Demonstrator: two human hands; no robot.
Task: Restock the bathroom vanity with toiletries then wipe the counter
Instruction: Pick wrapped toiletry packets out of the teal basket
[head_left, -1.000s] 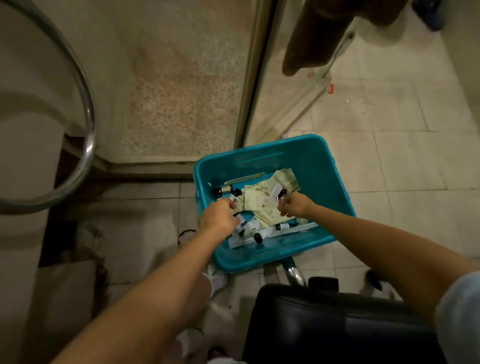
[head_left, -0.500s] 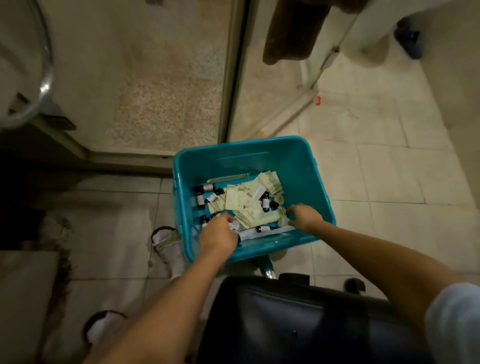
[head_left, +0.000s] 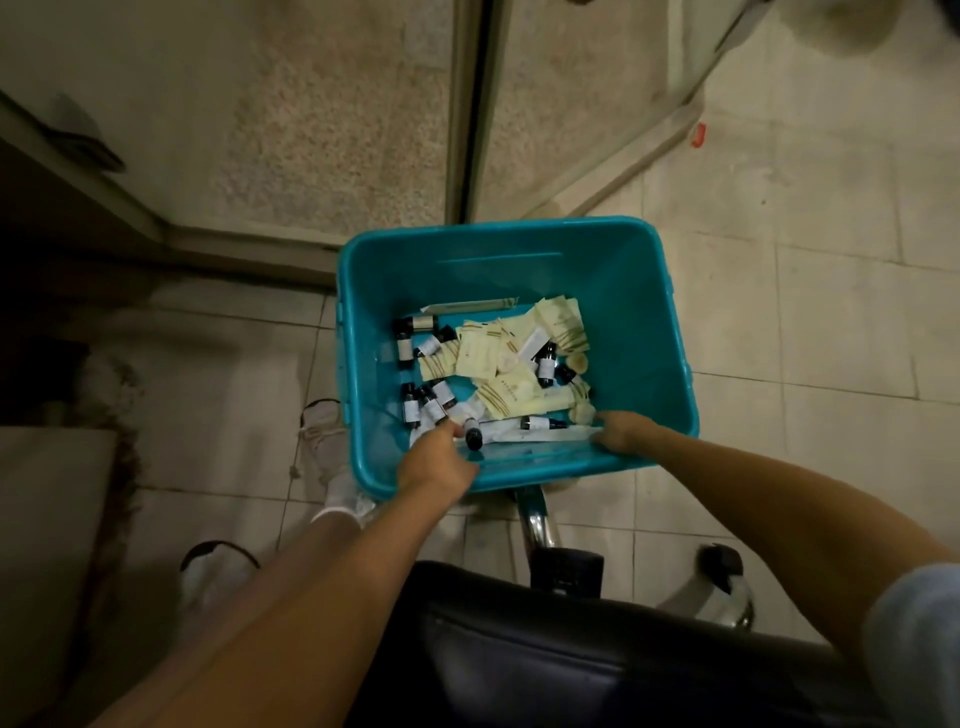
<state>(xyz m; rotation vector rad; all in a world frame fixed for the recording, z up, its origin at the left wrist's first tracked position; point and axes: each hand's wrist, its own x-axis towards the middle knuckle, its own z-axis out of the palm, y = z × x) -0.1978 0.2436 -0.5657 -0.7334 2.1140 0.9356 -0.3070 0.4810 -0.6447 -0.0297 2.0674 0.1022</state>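
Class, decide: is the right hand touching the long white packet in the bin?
Touching. Head view: right hand grips the long white packet at its end.

We stretch both bare arms forward and down, away from us. Our left forearm runs up from the near left. Our left hand shows its back to us, fingers curled under and out of sight; whether they hold anything we cannot tell. Our right forearm comes in from the near right, a pale sleeve at the upper arm. Our right hand sits about level with the left, apart from it, knuckles up, fingers bent downward.
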